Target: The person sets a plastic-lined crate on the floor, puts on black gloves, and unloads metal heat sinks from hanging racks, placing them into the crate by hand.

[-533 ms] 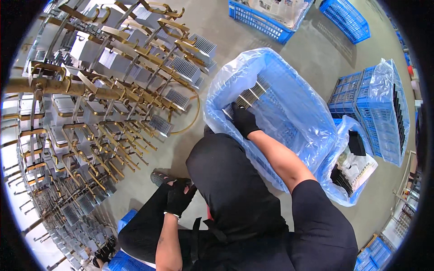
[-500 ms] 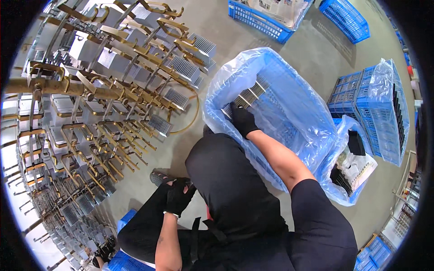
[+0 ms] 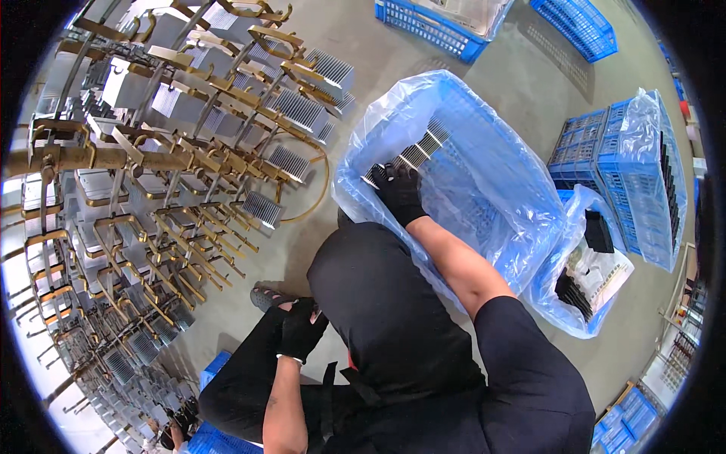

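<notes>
My right hand [image 3: 398, 191], in a black glove, reaches into a large blue crate [image 3: 522, 227] lined with clear plastic. Its fingers are spread, their tips at the near end of a row of finned metal heat sinks [image 3: 422, 150], touching the last one. That row stands against the crate's left side; the glove partly covers it. In its own black glove, my left hand [image 3: 302, 330] rests on my bent leg with fingers curled. Whatever those fingers hold, if anything, is hidden.
On the left a brass-coloured rack [image 3: 98, 160] with many hooks carries several heat sinks [image 3: 262, 209]. To the right stand a smaller lined crate [image 3: 575, 321] with black parts and stacked blue crates [image 3: 582, 155]. Another crate [image 3: 431, 32] with paper lies beyond.
The fingers of my right hand have spread apart over the row's near end. My left hand stays on my leg. The whole view has shifted slightly.
</notes>
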`<state>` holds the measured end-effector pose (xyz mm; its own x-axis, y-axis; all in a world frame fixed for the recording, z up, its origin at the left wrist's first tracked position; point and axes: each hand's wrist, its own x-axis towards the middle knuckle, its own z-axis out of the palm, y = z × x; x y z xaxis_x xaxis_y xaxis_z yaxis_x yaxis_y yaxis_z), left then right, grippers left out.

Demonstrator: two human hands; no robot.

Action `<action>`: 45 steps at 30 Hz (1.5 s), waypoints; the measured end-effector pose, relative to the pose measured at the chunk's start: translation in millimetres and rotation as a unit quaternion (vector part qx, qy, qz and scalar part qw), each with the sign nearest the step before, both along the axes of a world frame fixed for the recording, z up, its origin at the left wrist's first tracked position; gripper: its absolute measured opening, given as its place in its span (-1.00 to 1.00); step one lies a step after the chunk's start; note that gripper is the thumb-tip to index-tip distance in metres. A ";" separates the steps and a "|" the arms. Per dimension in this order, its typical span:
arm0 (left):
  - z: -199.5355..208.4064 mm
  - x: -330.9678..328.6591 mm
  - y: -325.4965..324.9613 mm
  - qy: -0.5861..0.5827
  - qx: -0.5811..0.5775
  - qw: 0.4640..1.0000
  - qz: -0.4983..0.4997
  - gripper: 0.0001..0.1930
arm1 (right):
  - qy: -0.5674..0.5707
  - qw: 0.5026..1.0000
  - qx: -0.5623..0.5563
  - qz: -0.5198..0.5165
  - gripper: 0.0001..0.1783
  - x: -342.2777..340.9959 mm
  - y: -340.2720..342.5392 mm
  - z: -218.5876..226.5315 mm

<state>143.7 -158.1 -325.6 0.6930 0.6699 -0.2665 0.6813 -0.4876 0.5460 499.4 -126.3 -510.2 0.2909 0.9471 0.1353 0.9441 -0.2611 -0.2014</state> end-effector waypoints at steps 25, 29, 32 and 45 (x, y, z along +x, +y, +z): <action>-10.1 -8.3 -0.3 0.043 0.061 0.994 -0.080 -0.74 | 0.266 0.906 0.091 -0.318 -0.05 125.4 -22.3 -50.3; -14.1 -25.2 -7.3 0.049 0.053 0.997 -0.036 -0.73 | 0.142 0.955 -0.067 -0.252 -0.26 117.5 -85.6 -10.0; -4.8 -22.9 -7.2 0.068 -0.003 0.998 0.002 -0.73 | -0.028 0.950 -0.294 -0.102 -0.30 122.1 -136.3 16.9; -10.2 -32.1 -10.9 0.105 0.015 0.993 -0.054 -0.76 | 0.033 0.913 -0.396 -0.092 -0.19 118.3 -161.0 36.9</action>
